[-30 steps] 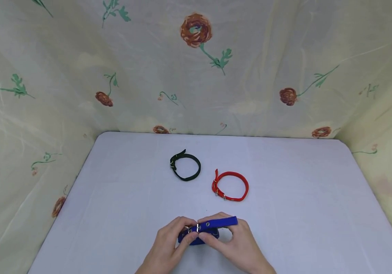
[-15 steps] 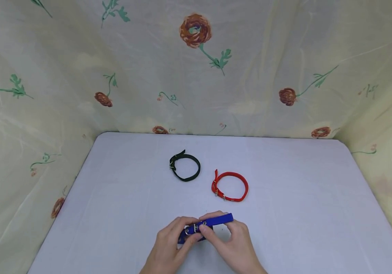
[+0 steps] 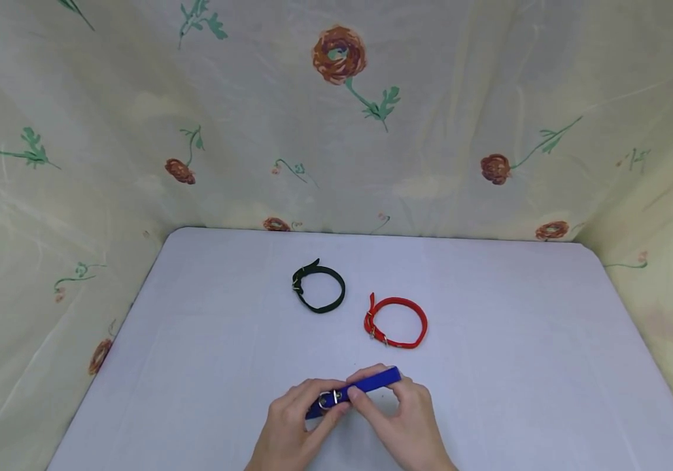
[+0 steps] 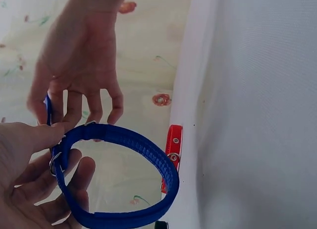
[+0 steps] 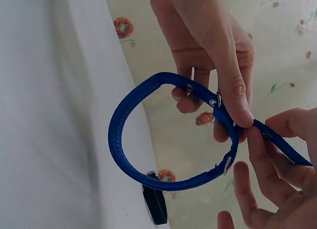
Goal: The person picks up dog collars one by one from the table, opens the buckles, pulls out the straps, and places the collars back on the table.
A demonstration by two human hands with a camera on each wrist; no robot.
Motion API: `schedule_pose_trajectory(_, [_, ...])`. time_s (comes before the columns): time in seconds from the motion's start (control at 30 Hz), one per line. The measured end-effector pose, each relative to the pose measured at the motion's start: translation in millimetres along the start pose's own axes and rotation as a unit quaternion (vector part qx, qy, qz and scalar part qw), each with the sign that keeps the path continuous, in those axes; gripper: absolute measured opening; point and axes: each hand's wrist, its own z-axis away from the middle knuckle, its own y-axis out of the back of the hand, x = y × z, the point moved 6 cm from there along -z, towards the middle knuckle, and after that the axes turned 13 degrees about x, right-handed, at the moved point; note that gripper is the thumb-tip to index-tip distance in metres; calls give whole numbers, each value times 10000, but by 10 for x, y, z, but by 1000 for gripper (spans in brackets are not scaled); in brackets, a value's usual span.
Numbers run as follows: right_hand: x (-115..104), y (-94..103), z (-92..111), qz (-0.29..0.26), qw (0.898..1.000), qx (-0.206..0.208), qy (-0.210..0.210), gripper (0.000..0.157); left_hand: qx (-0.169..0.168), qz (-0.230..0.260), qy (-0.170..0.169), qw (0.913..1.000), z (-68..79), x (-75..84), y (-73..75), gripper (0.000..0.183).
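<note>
We hold the blue collar (image 3: pixel 376 379) above the near middle of the table (image 3: pixel 195 366), closer than the red collar (image 3: pixel 425 320) and the dark collar (image 3: pixel 344 288). Our left hand (image 3: pixel 292 418) pinches the band beside the metal buckle (image 3: pixel 335 397) between thumb and finger; our right hand (image 3: pixel 403 418) pinches the loose strap end just right of it. The loop keeps its round shape, so we judge it light, padded and springy, hardly fragile. Best holds, we think, are the firm buckle end and the flat strap close beside it.
</note>
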Motion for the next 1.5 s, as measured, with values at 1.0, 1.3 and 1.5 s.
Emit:
schedule_pose_trajectory(1.0, [7,-92,-19,73,9924,-886,846,13,0,714,1547,9854,-7,-223,-56,13])
schedule_pose_trajectory(1.3, [67,-156,-5,-83,9905,-1147,748,11,-611,1090,2691,9550,26,-287,-121,24])
schedule_pose_trajectory(1.5, [79,-162,-20,-42,9902,-1193,725,9,-740,1142,2802,9502,42,-306,-134,26])
